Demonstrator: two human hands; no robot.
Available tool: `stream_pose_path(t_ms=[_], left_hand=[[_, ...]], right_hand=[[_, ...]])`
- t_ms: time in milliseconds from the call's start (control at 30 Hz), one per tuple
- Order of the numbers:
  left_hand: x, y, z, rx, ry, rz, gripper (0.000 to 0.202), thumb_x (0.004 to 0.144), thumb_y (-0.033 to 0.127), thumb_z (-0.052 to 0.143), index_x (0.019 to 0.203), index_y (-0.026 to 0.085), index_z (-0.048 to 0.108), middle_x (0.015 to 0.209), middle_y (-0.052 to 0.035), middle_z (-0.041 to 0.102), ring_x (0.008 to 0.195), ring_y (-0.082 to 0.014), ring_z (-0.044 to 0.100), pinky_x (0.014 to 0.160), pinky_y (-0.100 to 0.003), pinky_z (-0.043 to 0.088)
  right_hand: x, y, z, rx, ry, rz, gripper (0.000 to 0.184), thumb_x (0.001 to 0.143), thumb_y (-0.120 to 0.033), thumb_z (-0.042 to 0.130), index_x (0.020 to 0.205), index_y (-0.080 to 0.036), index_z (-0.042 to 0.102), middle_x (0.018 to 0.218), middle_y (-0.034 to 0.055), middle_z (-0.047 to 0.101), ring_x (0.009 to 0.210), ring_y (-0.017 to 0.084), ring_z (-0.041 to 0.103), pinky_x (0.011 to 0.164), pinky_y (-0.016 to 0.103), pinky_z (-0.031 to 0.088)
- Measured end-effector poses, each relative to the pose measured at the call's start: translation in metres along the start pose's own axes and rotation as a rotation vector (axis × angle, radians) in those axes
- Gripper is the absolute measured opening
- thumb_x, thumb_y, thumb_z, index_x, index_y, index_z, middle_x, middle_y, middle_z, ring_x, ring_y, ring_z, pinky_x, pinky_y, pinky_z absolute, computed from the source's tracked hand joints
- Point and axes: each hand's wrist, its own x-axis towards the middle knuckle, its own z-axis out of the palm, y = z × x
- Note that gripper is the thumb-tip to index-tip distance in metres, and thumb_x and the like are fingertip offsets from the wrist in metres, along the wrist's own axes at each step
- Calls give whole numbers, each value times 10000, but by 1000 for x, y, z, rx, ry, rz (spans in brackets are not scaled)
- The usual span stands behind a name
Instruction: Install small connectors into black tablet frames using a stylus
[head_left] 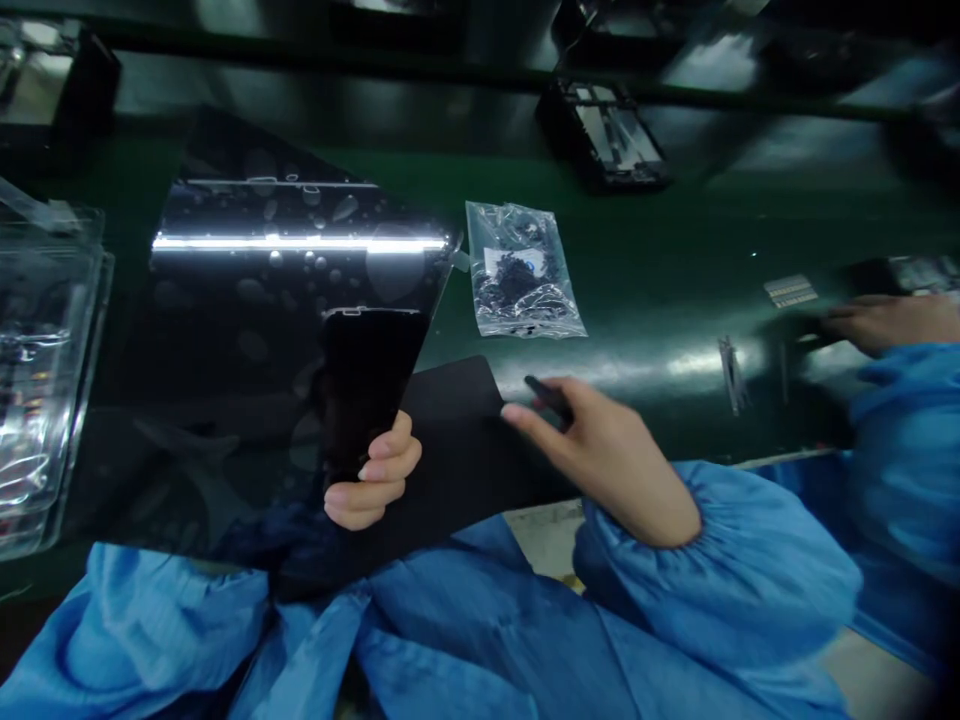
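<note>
My left hand is closed around the lower end of a black phone-shaped device, held upright over a glossy black panel with bubbles under its film. My right hand pinches a small dark tool at the right edge of a black mat lying on the green belt. Both my sleeves are blue.
A clear bag of small dark parts lies on the green belt beyond the mat. Clear plastic trays are stacked at the left. A black device lies farther back. Another person's hand and blue sleeve are at the right.
</note>
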Motion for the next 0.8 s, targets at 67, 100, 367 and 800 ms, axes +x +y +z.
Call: stream_pose_path(t_ms=[67, 100, 367, 800], left_hand=[[10, -1, -10, 37, -18, -73, 361, 825, 446, 387, 552, 218, 328, 488, 29, 284, 256, -93, 246, 280, -243, 201], [15, -2, -17, 71, -9, -105, 369, 795, 482, 401, 542, 222, 332, 465, 28, 290, 242, -107, 263, 269, -258, 227], [0, 26, -30, 557, 574, -40, 455, 872, 576, 258, 801, 222, 535, 534, 28, 432, 445, -156, 467, 519, -351, 441], [-23, 98, -47, 1358, 1302, 502, 440, 935, 446, 463, 1274, 168, 494, 1361, -138, 490, 1303, -285, 432, 1131, -472, 314]], right_hand=[[-3, 13, 6, -57, -157, 50, 522, 679, -645, 707, 964, -214, 631, 822, 88, 690, 747, 287, 659, 640, 369, 486], [-3, 17, 9, -38, -239, 60, 515, 674, -632, 716, 960, -213, 624, 790, 73, 682, 716, 272, 654, 621, 357, 482], [1, 47, 17, 718, -408, 112, 575, 741, -723, 586, 1043, -236, 629, 949, 65, 703, 904, 285, 669, 765, 391, 550], [58, -3, -22, 955, -140, 242, 457, 708, -441, 696, 1153, -358, 632, 1156, 138, 685, 1008, 368, 670, 700, 482, 563]])
